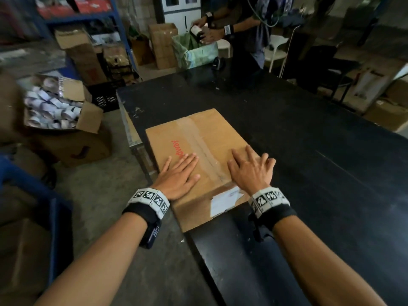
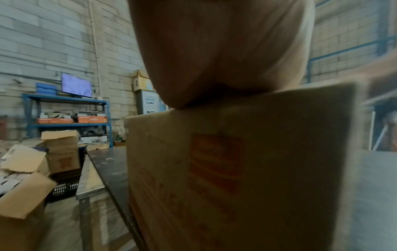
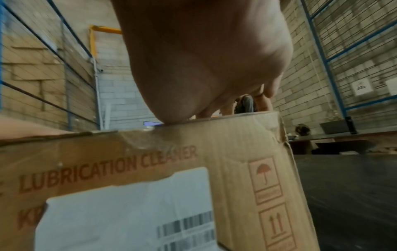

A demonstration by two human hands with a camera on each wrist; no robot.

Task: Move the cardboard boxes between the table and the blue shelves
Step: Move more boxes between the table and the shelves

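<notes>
One sealed cardboard box sits at the near left corner of the black desk, its near end jutting a little past the desk edge. Both of my hands lie on its top: my left hand flat, fingers straight and together, over the red lettering; my right hand flat too, fingers spread, by the box's right edge. Neither grip closes on anything; the palms only press on the cardboard. A strip of clear tape runs down the lid, and one white label with barcodes is stuck on the near side, under the words "LUBRICATION CLEANER".

The desk top is dark and scuffed with pale flecks. On the concrete floor to my left stands one open carton full of small white-labelled containers, with a black crate behind it. Further back are blue shelves holding orange-red boxes, more brown cartons stacked at their foot, and one screen mounted on the block wall. At the far end of the desk a second person handles a bottle over a green-lined bin.
</notes>
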